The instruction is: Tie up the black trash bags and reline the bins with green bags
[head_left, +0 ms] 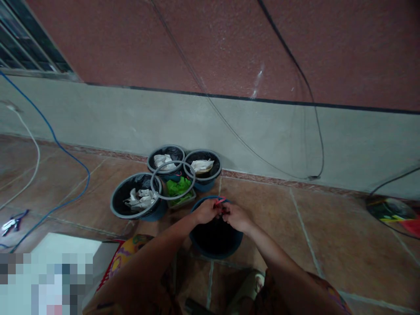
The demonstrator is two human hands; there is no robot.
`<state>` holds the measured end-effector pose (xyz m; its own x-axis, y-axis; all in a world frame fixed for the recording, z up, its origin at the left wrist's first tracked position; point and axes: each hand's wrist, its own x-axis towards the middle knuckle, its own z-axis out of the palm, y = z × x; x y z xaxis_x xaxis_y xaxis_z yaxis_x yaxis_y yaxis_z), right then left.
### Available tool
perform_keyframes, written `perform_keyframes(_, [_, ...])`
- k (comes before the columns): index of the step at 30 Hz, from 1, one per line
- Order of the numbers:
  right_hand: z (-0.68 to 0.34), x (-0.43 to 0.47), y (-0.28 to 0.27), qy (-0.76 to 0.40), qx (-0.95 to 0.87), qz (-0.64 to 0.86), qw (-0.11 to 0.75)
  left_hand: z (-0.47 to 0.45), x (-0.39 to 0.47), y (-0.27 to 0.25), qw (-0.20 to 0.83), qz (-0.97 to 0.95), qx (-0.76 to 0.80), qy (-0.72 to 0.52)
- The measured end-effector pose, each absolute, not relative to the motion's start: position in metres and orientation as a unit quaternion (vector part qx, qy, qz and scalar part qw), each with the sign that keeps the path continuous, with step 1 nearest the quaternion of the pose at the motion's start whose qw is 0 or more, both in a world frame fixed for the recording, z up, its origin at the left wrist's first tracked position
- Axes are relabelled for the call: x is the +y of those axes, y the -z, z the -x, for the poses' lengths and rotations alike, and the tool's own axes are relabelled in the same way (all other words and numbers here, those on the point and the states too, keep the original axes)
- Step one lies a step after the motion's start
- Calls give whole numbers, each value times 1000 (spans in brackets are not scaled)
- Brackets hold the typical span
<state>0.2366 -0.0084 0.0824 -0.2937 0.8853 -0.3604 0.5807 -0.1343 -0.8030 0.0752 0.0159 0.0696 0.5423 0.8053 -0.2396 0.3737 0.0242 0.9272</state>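
A: What is taking up the most room?
B: The wall [108, 109], red above and grey below, is running across the back. The tiled floor [272, 210] is spreading out in front of it.
A: And the bins?
B: 1 near bin [216, 255] is standing on the floor, its inside showing dark. 3 more bins [159, 212] are clustering beyond it to the left, each holding white scraps [141, 200] over a black lining [141, 180].
A: What is lying among those 3?
B: A grey ring [173, 198] is overlapping their rims, and a tray [183, 201] of green stuff [177, 187] is sitting beneath it.
A: Where are the 2 hands working?
B: The left hand [209, 211] and right hand [240, 218] are meeting over the far side of the near bin.
A: What are the fingers doing?
B: On both hands they are pressing together, clamping a red strip [222, 201]. Its top is poking out above them, by the bin's far rim; its lower part is hiding behind them.
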Motion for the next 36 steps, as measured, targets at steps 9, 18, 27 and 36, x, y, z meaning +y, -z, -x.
perform_keyframes(9, [-242,-5,-97,-323,-686,639,131,-76,12,-66,663,-536,491,-182])
perform_keyframes(18, [-252,-5,-87,-410,-702,573,105,-71,16,-65,707,-480,465,-232])
perform_keyframes(27, [-252,0,-87,-377,-712,573,148,-75,16,-70,532,-706,423,-197])
perform_keyframes(36, [-247,-2,-73,-486,-678,509,212,-76,1,-88,309,-818,445,-191])
